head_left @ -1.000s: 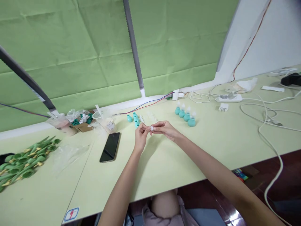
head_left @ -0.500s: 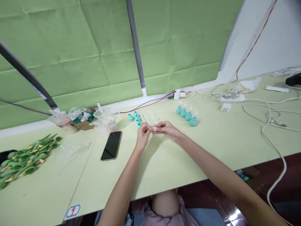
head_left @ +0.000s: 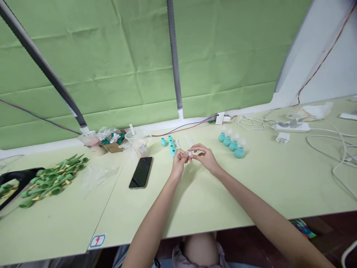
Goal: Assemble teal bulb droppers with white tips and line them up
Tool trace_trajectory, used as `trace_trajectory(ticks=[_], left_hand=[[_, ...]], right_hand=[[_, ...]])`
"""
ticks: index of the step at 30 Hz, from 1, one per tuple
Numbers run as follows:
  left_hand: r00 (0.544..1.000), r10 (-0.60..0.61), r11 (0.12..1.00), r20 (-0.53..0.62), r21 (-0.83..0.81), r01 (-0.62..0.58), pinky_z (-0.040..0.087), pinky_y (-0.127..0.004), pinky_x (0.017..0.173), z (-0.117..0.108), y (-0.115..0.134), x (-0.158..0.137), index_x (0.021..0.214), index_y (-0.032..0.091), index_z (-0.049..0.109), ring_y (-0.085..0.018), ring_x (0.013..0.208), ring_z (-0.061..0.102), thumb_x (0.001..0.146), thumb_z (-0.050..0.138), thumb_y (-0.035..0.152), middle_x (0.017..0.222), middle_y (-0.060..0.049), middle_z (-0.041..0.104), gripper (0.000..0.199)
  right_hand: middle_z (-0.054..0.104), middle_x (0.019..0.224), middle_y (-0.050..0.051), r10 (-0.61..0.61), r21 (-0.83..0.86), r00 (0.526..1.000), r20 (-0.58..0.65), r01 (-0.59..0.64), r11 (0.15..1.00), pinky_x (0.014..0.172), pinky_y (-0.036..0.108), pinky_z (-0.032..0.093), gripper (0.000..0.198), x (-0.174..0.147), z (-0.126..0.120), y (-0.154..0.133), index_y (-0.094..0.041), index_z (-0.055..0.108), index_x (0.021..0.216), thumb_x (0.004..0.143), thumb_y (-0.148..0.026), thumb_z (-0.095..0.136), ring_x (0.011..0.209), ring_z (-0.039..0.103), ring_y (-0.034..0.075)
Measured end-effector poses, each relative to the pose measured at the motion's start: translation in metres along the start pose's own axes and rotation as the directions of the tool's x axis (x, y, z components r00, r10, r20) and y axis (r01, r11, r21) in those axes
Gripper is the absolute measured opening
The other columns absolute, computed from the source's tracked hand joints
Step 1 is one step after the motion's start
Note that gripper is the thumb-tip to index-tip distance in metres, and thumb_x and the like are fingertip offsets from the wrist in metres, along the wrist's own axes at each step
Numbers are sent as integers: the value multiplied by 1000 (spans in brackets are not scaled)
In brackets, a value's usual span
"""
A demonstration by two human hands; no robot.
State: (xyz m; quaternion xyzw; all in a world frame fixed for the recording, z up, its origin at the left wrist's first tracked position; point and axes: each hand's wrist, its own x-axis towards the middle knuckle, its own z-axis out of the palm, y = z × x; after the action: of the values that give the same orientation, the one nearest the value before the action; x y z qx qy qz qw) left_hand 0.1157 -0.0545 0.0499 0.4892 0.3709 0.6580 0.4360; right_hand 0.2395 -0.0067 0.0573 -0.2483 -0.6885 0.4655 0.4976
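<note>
My left hand (head_left: 179, 163) is closed, thumb and fingertips pinching a small translucent white plastic piece (head_left: 190, 153) above the table. From the other side my right hand (head_left: 205, 158) has its thumb and fingertips on the same piece. Fingers cover most of it, so its exact shape is hidden. Just behind my left hand stand several small turquoise bulbs (head_left: 171, 145) with open necks. Loose clear-white nozzle tips (head_left: 187, 141) lie beside them. Off to the right, a slanted row of turquoise bulbs with clear tips fitted (head_left: 233, 145) stands upright.
A black phone (head_left: 141, 173) lies left of my arms. Behind it are a plastic cup (head_left: 138, 145), a small cardboard box (head_left: 114, 147) and another cup (head_left: 93, 143). Green tubular stems (head_left: 55, 178) pile up at far left. A power strip (head_left: 291, 127) and white cables occupy the right.
The view has shifted left, so everything appears further right. My right fingers have spread slightly around the white piece. Both hands stay together over the same spot.
</note>
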Motion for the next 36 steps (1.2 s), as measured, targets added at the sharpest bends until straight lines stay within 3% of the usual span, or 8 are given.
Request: trace_trajectory(ticks=[5, 10, 15, 19, 25, 31, 33, 36], left_hand=[[999, -22, 993, 25, 116, 19, 30, -22, 54, -2, -3, 1, 79, 17, 47, -8, 51, 40, 80, 48, 48, 59, 0, 60, 31], [974, 104, 958, -201, 284, -44, 33, -23, 55, -25, -6, 11, 82, 16, 52, -9, 55, 45, 80, 46, 44, 63, -2, 60, 30], [818, 285, 908, -500, 415, -63, 36, -22, 56, -69, -8, 24, 77, 16, 53, -10, 57, 51, 81, 41, 38, 63, -1, 59, 25], [742, 309, 875, -596, 484, 25, 38, -23, 58, -92, -17, 30, 82, 17, 50, -11, 57, 54, 81, 41, 35, 60, 0, 60, 20], [764, 312, 829, -565, 555, 71, 39, -25, 60, -93, -21, 29, 90, 19, 44, -12, 58, 56, 82, 43, 37, 62, 1, 61, 19], [810, 278, 818, -517, 569, 82, 40, -24, 59, -91, -19, 29, 92, 20, 42, -11, 55, 53, 83, 43, 36, 61, 1, 61, 18], [799, 268, 825, -538, 556, 97, 40, -24, 59, -92, -19, 30, 92, 20, 42, -11, 53, 51, 83, 42, 35, 61, 2, 61, 17], [792, 260, 829, -553, 548, 110, 39, -24, 59, -96, -20, 32, 91, 20, 41, -11, 52, 50, 83, 43, 34, 61, 2, 61, 16]], right_hand=[[61, 98, 6, 51, 182, 998, -35, -44, 982, 73, 30, 49, 27, 4, -9, 3, -21, 63, 85, 72, -44, 61, 91, 57, 18], [63, 83, 4, 134, 303, 979, -151, -83, 949, 81, 35, 47, 32, 17, -36, 13, -21, 57, 92, 73, -46, 60, 81, 62, 16], [56, 71, -1, 34, -181, 971, -236, -78, 980, 69, 31, 46, 31, 24, -57, 33, -20, 53, 96, 71, -37, 63, 65, 56, 14], [55, 76, 3, -68, -680, 991, -113, -27, 733, 68, 28, 42, 10, 20, -64, 46, -17, 57, 83, 74, -18, 60, 71, 53, 15], [56, 85, 8, 121, -870, 993, -17, -75, 488, 65, 25, 38, 14, 13, -70, 64, -13, 62, 80, 72, -3, 56, 70, 53, 14], [54, 79, 3, 74, -743, 981, -182, -187, 643, 72, 29, 38, 38, 21, -73, 45, -18, 54, 103, 67, -17, 67, 76, 51, 17], [54, 81, 2, -50, -604, 969, -243, -111, 789, 74, 31, 39, 38, 16, -61, 11, -21, 51, 106, 71, -26, 64, 76, 51, 17], [58, 89, 2, -153, -124, 968, -200, 130, 984, 78, 33, 40, 38, -22, -23, -59, -27, 41, 114, 79, -39, 53, 82, 54, 17]])
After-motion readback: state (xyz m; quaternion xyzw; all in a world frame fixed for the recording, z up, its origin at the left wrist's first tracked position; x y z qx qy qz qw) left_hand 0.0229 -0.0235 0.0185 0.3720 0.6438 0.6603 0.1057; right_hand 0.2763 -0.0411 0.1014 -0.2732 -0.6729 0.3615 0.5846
